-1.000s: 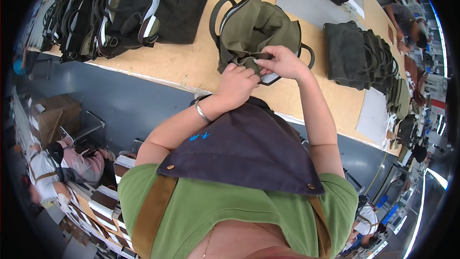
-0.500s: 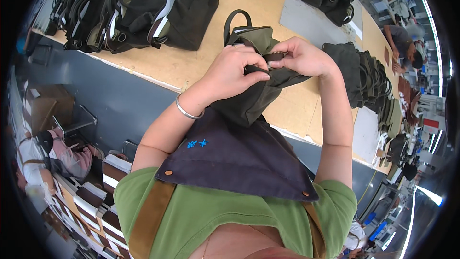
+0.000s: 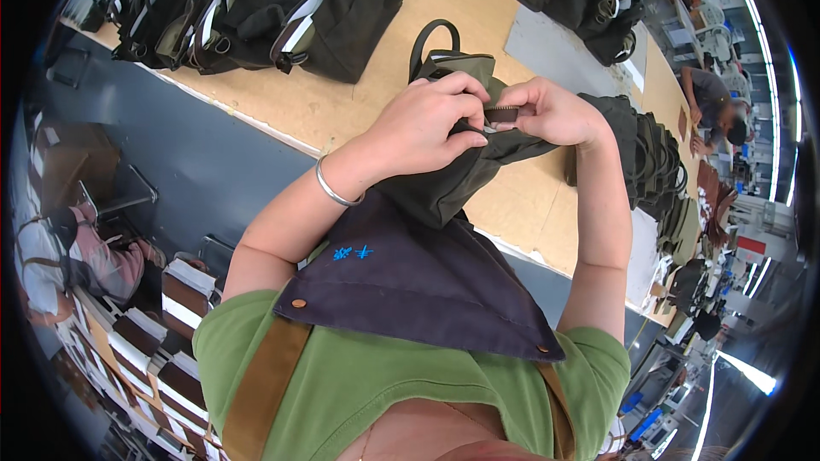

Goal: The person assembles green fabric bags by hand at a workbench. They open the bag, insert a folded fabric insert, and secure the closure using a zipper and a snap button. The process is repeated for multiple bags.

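A dark olive bag (image 3: 438,183) with a looped black handle (image 3: 434,34) rests against my apron at the table's near edge. My left hand (image 3: 437,124) is closed on the edge of its opening, thumb and fingers pinching the fabric. Close beside it, my right hand (image 3: 551,111) grips a brown zipper (image 3: 504,113) between thumb and fingers; its teeth show along the upper edge. The lighter olive lining (image 3: 468,66) is visible behind the hands. The bag's inside is mostly hidden by my fingers.
Several dark bags (image 3: 359,17) stand in a row on the wooden table (image 3: 342,111) at far left, more (image 3: 581,0) at far right. Stacked dark bag pieces (image 3: 636,149) lie to the right. A person (image 3: 713,107) works at the table's right end; another (image 3: 94,248) sits lower left.
The view has shifted slightly. The zipper's toothed edge now stands up more plainly between my hands, and my left fingers have curled further over the opening.
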### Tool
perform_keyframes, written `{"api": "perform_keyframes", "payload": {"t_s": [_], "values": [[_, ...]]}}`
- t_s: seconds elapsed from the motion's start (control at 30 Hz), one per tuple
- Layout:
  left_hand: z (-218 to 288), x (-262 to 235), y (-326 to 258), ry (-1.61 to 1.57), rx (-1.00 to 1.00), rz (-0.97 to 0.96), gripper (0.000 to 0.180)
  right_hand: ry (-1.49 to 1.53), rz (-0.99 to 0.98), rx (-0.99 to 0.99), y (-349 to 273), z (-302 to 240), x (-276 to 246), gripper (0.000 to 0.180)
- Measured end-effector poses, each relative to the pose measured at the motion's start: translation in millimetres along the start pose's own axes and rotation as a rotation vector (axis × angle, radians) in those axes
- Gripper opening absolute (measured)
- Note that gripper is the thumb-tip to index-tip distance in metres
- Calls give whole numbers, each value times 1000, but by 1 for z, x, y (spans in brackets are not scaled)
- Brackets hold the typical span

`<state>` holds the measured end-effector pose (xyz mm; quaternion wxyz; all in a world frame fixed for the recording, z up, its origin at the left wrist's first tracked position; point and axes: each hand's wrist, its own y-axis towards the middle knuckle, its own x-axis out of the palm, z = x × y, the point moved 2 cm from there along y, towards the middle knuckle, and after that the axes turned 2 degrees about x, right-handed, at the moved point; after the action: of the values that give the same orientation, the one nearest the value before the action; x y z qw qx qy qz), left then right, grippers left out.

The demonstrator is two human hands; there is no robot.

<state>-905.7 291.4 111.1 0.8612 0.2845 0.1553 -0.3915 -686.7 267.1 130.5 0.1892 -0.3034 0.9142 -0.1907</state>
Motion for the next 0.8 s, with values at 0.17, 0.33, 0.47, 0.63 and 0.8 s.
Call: {"api": "perform_keyframes", "payload": {"t_s": [0.17, 0.33, 0.47, 0.63, 0.8], "values": [[-1, 0, -1, 26, 37, 28, 15, 51, 56, 48, 1, -16, 7, 26], [-2, 2, 0, 10, 6, -11, 14, 154, -6, 48, 3, -15, 7, 32], [-2, 6, -2, 22, 22, 46, 15, 165, -48, 37, 3, -15, 5, 37], [1, 3, 0, 0, -76, -17, 14, 142, -89, 50, 4, -18, 3, 37], [-3, 5, -2, -24, -10, 81, 17, 175, -72, 59, 5, -27, 7, 37]]}}
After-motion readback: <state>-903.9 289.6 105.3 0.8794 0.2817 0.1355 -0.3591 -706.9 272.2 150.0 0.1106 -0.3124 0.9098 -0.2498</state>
